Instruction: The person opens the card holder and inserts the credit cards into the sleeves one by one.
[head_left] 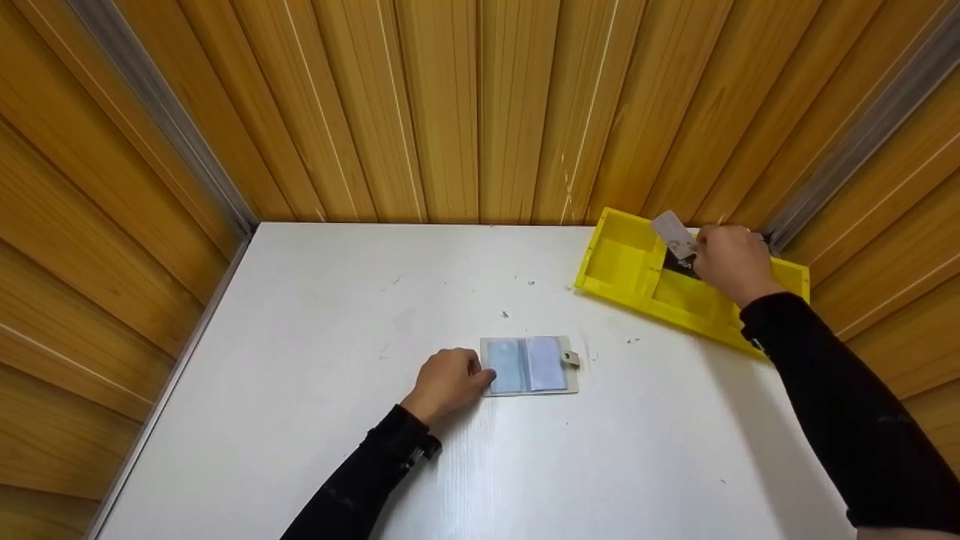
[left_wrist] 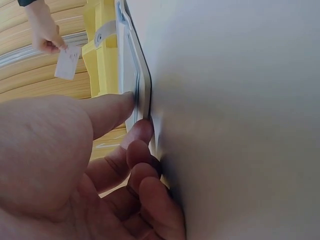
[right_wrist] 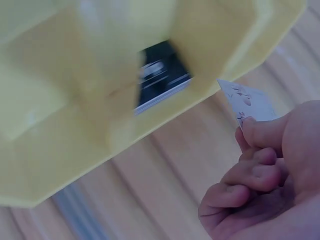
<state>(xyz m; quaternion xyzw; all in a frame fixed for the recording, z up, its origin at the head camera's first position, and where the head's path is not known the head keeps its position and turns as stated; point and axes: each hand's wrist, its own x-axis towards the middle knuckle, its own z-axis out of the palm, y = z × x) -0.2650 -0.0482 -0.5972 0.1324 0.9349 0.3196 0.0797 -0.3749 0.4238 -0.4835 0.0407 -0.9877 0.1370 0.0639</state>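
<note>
On the white table a card holder (head_left: 545,365) lies spread open, with clear bluish sleeves and a snap strap on its right side. My left hand (head_left: 448,381) pinches its left edge, thumb on top and index finger beneath, as the left wrist view shows. Over the yellow tray (head_left: 611,289) my right hand (head_left: 731,259) holds a pale card (head_left: 673,234) between thumb and forefinger. In the right wrist view some print shows on that card (right_wrist: 245,101). Below it, a stack of black cards (right_wrist: 164,75) sits in one tray compartment.
The tray stands at the table's back right, its near wall facing the card holder. Wood-patterned panels (head_left: 442,112) rise behind the table (head_left: 337,300) and along both sides. Small dark marks (head_left: 505,314) dot the tabletop.
</note>
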